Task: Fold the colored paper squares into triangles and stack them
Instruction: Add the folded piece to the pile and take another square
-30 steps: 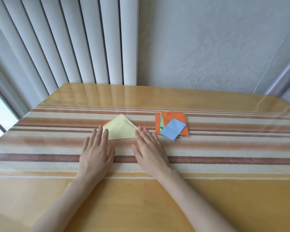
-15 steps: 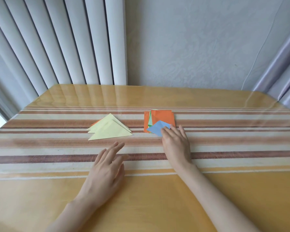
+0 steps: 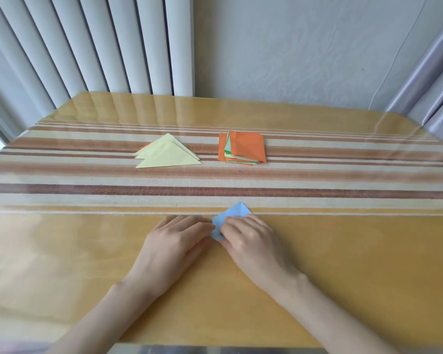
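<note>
Blue paper square [image 3: 232,212] on yellow table [image 3: 87,251], pinched by right hand [image 3: 251,241], touched at its left edge by left hand [image 3: 175,241]. Farther back, on striped runner [image 3: 343,190]: yellow triangle stack [image 3: 168,155], left; orange-topped square pile [image 3: 244,146], right, apart.

Bare left hand [image 3: 175,242], right hand [image 3: 252,242], forearms [image 3: 322,305].
</note>
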Available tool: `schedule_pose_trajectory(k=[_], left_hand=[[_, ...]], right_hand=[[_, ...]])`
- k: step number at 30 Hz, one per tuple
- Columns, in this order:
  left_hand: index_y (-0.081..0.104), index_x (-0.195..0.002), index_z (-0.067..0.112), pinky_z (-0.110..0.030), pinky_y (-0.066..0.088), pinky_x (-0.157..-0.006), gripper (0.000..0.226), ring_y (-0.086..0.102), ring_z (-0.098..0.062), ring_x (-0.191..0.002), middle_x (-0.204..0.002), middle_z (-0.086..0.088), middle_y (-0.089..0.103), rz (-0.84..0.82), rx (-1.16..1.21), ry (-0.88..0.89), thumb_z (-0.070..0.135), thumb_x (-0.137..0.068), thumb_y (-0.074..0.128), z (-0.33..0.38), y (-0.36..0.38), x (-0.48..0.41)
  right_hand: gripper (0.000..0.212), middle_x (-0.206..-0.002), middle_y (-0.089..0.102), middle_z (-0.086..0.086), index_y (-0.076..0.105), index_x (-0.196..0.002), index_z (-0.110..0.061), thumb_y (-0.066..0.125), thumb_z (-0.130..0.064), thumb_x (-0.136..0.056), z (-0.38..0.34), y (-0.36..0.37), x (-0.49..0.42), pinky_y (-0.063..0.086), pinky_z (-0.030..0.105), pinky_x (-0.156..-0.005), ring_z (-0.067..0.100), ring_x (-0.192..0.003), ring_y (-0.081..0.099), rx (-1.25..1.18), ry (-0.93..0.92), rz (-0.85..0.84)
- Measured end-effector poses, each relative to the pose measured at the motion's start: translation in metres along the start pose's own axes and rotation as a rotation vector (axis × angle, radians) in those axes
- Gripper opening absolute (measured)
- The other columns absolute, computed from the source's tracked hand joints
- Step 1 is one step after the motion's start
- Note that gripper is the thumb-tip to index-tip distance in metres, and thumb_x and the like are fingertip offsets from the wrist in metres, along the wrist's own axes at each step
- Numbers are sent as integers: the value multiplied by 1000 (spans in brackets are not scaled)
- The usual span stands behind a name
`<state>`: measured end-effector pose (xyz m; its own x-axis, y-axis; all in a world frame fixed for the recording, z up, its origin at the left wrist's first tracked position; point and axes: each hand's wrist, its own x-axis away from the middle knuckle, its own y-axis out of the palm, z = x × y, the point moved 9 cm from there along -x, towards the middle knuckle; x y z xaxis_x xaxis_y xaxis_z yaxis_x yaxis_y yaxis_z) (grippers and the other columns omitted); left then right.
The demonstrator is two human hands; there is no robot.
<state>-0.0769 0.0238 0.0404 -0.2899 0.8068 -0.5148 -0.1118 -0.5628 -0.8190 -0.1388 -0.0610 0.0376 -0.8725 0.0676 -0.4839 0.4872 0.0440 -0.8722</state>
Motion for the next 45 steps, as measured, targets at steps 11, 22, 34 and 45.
schedule_pose_trajectory(k=[11,22,34,45], left_hand=[[68,-93,23,-30,54,-69,27,67,-15,-83,-99,15,68,-68,77,-57,33,-94,43,-9,4,8],[73,-101,18,-41,42,-98,29,61,-20,-112,-111,5,70,-62,-134,13,31,-88,51,-4,0,8],[75,-96,20,-39,54,-84,36,63,-9,-96,-113,13,68,-59,206,-257,39,-90,45,-37,-3,21],[73,-97,18,-29,48,-74,30,62,-12,-84,-100,11,66,-113,78,-40,30,-93,46,-4,-6,24]], right_hand=[[51,-127,56,-8,61,-126,-16,64,-45,-84,62,7,17,25,13,-105,6,-121,42,-367,206,-149],[17,-82,63,2,64,-75,-10,74,3,-70,2,-4,12,47,33,-61,24,-73,59,79,-124,2],[25,-94,61,-7,73,-88,-11,60,-33,-89,35,6,12,39,13,-80,8,-89,54,-551,165,-114],[25,-84,52,-2,59,-79,-11,66,-35,-85,40,19,-6,34,29,-78,21,-87,44,-357,304,-114]])
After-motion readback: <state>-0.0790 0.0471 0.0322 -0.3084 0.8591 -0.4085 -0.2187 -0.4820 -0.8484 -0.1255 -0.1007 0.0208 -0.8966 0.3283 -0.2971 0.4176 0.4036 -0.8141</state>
